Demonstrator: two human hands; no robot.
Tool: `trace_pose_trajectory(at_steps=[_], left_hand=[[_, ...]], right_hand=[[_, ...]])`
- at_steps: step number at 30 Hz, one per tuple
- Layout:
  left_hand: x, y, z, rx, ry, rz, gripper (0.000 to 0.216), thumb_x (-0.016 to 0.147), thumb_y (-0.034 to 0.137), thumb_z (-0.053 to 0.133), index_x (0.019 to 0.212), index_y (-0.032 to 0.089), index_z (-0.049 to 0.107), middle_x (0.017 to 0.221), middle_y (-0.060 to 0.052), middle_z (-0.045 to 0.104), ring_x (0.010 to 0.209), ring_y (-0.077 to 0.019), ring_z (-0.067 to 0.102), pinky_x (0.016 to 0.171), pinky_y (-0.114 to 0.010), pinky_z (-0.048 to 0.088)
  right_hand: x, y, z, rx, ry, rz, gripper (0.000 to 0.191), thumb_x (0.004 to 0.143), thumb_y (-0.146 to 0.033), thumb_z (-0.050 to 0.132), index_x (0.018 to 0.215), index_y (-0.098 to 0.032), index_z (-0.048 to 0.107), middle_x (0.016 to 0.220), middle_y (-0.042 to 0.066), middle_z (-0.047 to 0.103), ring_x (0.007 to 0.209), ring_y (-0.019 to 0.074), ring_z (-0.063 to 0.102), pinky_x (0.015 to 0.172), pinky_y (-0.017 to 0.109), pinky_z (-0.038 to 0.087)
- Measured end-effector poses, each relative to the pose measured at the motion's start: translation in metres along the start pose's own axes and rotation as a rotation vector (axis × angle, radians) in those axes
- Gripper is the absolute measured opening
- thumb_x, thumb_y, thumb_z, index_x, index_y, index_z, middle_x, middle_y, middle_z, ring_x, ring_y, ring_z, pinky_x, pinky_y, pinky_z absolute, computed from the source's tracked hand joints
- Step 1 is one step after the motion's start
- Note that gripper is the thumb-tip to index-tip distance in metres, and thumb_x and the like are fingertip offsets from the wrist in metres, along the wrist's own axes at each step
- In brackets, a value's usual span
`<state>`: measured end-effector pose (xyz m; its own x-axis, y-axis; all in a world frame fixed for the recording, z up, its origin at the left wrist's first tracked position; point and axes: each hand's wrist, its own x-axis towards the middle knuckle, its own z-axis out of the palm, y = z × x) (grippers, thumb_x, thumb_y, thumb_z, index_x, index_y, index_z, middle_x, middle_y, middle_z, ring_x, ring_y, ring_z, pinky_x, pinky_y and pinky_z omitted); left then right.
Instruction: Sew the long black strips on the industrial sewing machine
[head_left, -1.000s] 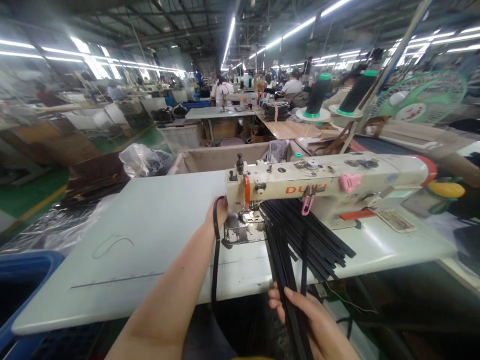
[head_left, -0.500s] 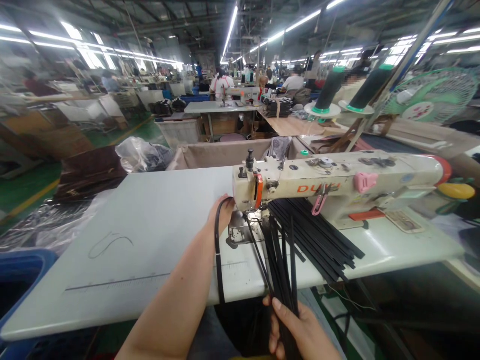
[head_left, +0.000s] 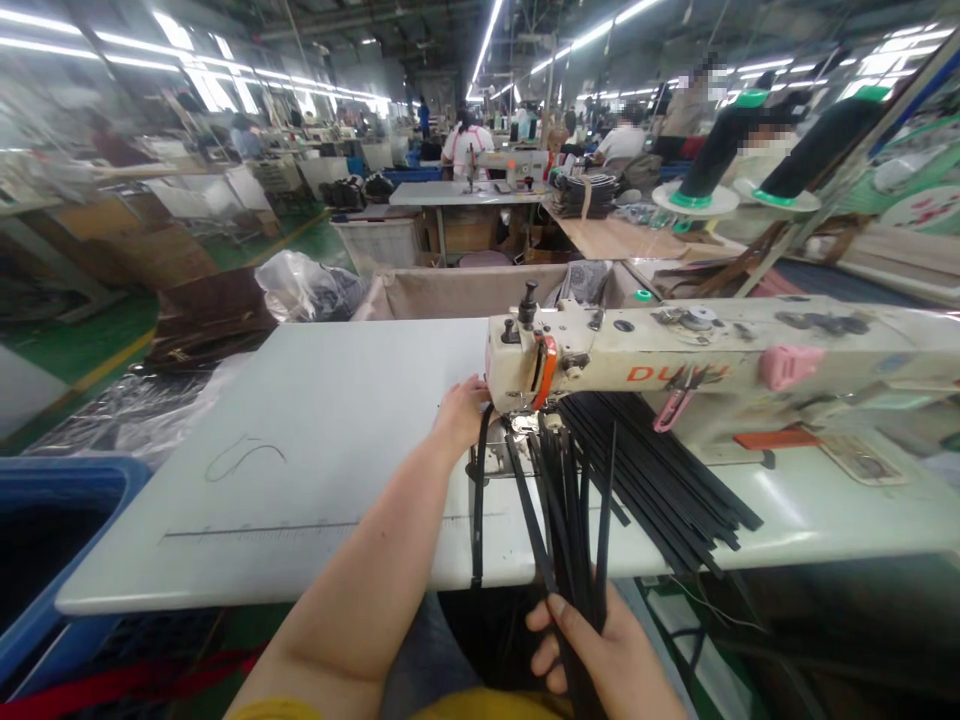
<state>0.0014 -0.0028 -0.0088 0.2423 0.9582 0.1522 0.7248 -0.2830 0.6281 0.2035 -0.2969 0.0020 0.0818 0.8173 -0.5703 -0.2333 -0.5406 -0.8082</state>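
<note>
Nearest you, below the front edge of the surface (head_left: 315, 440), your right hand (head_left: 607, 655) has its grip closed around a bundle of black strips (head_left: 574, 520). The strips rise from your fingers over the front edge and fan out toward the needle end of the sewing machine (head_left: 712, 370). More of the black strips lie spread flat on the surface under the machine's arm, angled toward the right front edge.

Further in, your left hand (head_left: 461, 410) reaches across the surface and rests just beside the machine's head, its grip pinched on a single black strip (head_left: 478, 500) that hangs down from it over the front edge.

At the left front corner sits a blue bin (head_left: 45, 520). Beyond the back edge stands a fabric-lined cart (head_left: 465, 290), and two dark thread cones (head_left: 750, 140) rise behind the machine on the right.
</note>
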Motion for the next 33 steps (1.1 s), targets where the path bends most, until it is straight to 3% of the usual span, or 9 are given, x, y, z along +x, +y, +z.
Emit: trace_pose_trajectory(at_steps=[6, 16, 24, 29, 33], left_hand=[[-0.002, 0.008, 0.000, -0.023, 0.034, -0.021, 0.016, 0.096, 0.019, 0.088, 0.110, 0.022, 0.095, 0.131, -0.014, 0.091, 0.139, -0.0408, 0.079, 0.131, -0.057, 0.055], [-0.007, 0.021, -0.001, -0.034, 0.082, -0.051, 0.017, 0.093, 0.009, 0.078, 0.091, 0.020, 0.091, 0.123, -0.011, 0.093, 0.121, -0.0369, 0.085, 0.135, -0.059, 0.049], [-0.009, 0.024, -0.005, 0.033, 0.064, -0.072, 0.023, 0.095, 0.010, 0.077, 0.107, 0.021, 0.094, 0.127, -0.011, 0.093, 0.126, -0.0346, 0.085, 0.132, -0.052, 0.054], [-0.008, 0.023, -0.005, 0.055, 0.064, -0.082, 0.023, 0.096, 0.013, 0.081, 0.113, 0.023, 0.094, 0.124, -0.010, 0.092, 0.125, -0.0349, 0.086, 0.129, -0.049, 0.056], [-0.008, 0.022, -0.004, 0.053, 0.062, -0.072, 0.024, 0.099, 0.015, 0.079, 0.116, 0.022, 0.094, 0.128, -0.011, 0.092, 0.126, -0.0350, 0.085, 0.132, -0.050, 0.054]], right_hand=[[0.015, 0.013, 0.004, 0.023, 0.060, -0.059, 0.089, 0.057, -0.099, 0.100, 0.093, -0.024, 0.070, 0.080, 0.006, 0.086, 0.048, 0.0195, 0.074, 0.044, 0.032, 0.059], [0.023, 0.020, 0.014, 0.066, 0.114, -0.077, 0.089, 0.056, -0.095, 0.104, 0.095, -0.025, 0.065, 0.072, 0.001, 0.083, 0.050, 0.0202, 0.077, 0.040, 0.026, 0.057], [0.022, 0.016, 0.019, 0.126, 0.120, -0.081, 0.089, 0.053, -0.092, 0.107, 0.092, -0.024, 0.065, 0.068, 0.000, 0.081, 0.049, 0.0212, 0.077, 0.039, 0.026, 0.056], [0.019, 0.016, 0.020, 0.124, 0.150, -0.116, 0.083, 0.064, -0.087, 0.108, 0.098, -0.023, 0.067, 0.070, 0.000, 0.083, 0.051, 0.0196, 0.079, 0.042, 0.024, 0.056], [0.025, 0.022, 0.017, 0.120, 0.132, -0.092, 0.087, 0.058, -0.091, 0.107, 0.095, -0.024, 0.066, 0.068, 0.000, 0.082, 0.048, 0.0205, 0.077, 0.038, 0.025, 0.054]])
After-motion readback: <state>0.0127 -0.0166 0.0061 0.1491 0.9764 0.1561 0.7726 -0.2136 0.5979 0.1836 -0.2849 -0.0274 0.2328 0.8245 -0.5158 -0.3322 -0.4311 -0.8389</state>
